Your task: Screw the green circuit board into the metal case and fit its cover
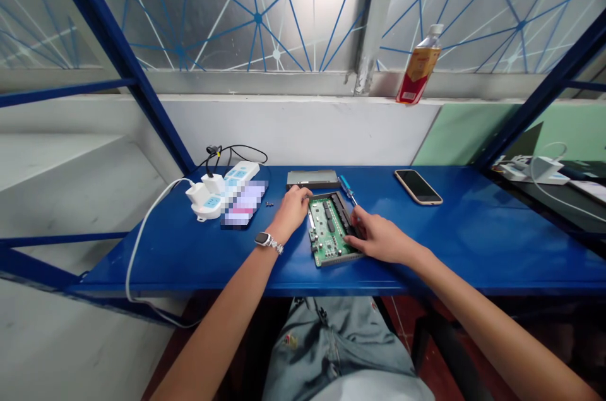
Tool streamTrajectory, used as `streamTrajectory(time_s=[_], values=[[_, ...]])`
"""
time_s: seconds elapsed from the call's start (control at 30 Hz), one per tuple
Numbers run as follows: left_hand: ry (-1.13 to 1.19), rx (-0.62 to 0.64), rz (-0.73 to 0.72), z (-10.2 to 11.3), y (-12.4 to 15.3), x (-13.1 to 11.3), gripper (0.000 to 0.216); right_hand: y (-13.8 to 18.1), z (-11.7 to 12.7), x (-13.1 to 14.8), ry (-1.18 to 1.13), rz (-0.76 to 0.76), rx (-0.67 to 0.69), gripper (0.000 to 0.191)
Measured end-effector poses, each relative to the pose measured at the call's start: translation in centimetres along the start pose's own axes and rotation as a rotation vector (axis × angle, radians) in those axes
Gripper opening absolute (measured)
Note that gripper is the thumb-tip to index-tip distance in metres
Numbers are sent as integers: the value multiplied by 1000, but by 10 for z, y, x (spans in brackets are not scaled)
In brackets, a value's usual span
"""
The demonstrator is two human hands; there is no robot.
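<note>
A green circuit board in a dark metal tray (327, 227) lies on the blue table (473, 243) in front of me. My left hand (294, 206), with a watch on its wrist, rests with curled fingers at the board's far left corner and touches it. My right hand (376, 237) lies on the board's right edge, fingers pressed against it. A grey metal cover (312, 179) sits just behind the board. A blue-handled screwdriver (348, 190) lies beside the cover. Small dark screws (270, 204) lie left of my left hand.
A white power strip (227, 189) with plugged-in chargers and a blurred flat object (243, 204) sit to the left. A phone (418, 187) lies face up at the right. A bottle (419, 66) stands on the window ledge. Blue rack posts flank the table.
</note>
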State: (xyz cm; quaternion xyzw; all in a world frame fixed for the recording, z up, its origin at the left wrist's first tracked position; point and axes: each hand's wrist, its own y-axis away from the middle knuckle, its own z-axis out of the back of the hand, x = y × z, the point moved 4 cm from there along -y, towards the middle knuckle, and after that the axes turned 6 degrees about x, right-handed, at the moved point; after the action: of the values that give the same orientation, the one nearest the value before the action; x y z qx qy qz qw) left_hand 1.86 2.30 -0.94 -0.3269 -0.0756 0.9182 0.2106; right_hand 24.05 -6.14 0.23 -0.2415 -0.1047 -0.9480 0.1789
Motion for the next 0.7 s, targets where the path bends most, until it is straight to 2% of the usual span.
streamTrajectory(time_s=[0.13,0.3,0.47,0.7], values=[[-4,-15,-7,3,0,-2,25,2,1,6,97,-31,12,28],[-18,-17,12,3,0,-1,24,-4,5,31,357,-36,-206,33],[-24,-18,-2,2,0,1,24,-29,-10,55,490,-11,-148,35],[-40,-20,-1,2,0,-1,26,-38,-21,54,534,-8,-198,35]])
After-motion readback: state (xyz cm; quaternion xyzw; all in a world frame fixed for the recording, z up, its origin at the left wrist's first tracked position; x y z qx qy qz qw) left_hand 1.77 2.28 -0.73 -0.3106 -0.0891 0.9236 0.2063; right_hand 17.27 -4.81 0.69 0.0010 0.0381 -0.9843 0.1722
